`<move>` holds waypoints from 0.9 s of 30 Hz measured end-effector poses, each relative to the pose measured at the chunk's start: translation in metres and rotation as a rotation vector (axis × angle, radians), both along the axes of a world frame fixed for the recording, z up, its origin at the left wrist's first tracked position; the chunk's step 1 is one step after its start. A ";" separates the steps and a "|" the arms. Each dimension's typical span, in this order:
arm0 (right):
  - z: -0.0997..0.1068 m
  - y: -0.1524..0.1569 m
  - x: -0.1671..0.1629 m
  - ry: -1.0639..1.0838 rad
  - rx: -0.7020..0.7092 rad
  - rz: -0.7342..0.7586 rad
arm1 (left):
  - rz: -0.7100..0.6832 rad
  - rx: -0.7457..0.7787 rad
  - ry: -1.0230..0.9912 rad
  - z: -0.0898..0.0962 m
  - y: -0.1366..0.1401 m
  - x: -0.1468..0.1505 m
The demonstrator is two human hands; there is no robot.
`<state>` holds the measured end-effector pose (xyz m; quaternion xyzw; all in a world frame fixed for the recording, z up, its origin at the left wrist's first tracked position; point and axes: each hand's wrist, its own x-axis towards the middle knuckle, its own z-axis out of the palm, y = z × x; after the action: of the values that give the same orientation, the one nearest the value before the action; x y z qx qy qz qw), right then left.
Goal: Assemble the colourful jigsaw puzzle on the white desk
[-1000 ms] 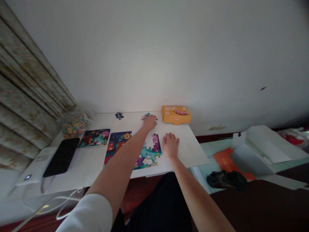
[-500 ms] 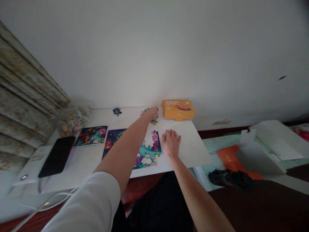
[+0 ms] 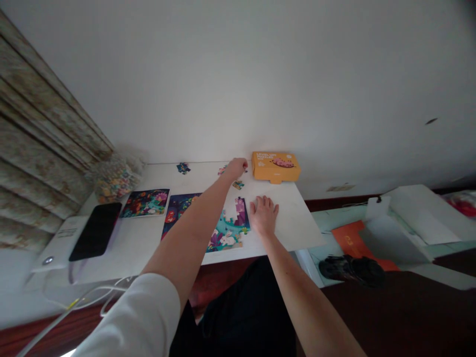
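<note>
Two arms run out over the table from where I stand watching, the left in a loose white fabric sleeve (image 3: 148,315), with black cloth trousers (image 3: 241,317) below them. Off to the person's right, a crumpled black object (image 3: 351,270) that I can't make out lies by a flat orange card (image 3: 345,237) and an open white cardboard box (image 3: 427,218). Near the front edge of the white rectangular table (image 3: 297,218) lies the partly assembled, colourful cardboard jigsaw puzzle (image 3: 226,240), a white rabbit in its lower part and an unfilled patch on its far side; the left forearm crosses above it and hides its middle. Toward the left end rests a black rectangular phone (image 3: 95,232). Just beside the puzzle's right edge, the right hand (image 3: 265,215) lies palm down on the tabletop, fingers spread, gripping nothing. Farther left are a dark, glossy printed picture card (image 3: 146,203) and a clear plastic bag of many-coloured bits (image 3: 118,182). One small clump of blue and yellow puzzle pieces (image 3: 238,185) sits just short of the left hand (image 3: 240,166), whose fingers are curled in tight; I can't tell whether they pinch a piece. Pink and teal loose pieces (image 3: 222,170) show beside that wrist, and dark blue interlocked pieces (image 3: 183,168) lie well apart, farther left. Close to the right of that fist stands an orange cardboard puzzle box (image 3: 275,167), near the plain pale wall (image 3: 230,74).
</note>
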<state>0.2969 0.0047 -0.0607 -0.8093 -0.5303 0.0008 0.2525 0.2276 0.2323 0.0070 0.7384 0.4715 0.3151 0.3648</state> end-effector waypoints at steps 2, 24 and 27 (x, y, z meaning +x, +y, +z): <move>0.003 -0.001 -0.001 -0.008 -0.016 -0.001 | 0.047 0.004 -0.096 0.007 -0.014 -0.004; 0.021 -0.011 -0.002 -0.054 -0.082 0.449 | 0.388 -0.491 -0.502 -0.042 -0.147 -0.095; 0.021 -0.011 -0.003 -0.046 -0.064 0.447 | 0.410 -0.485 -0.456 -0.045 -0.145 -0.086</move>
<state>0.2942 -0.0061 -0.0399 -0.6791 -0.7018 0.0550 0.2078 0.1418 0.0868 -0.0382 0.4322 0.5768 0.4167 0.5539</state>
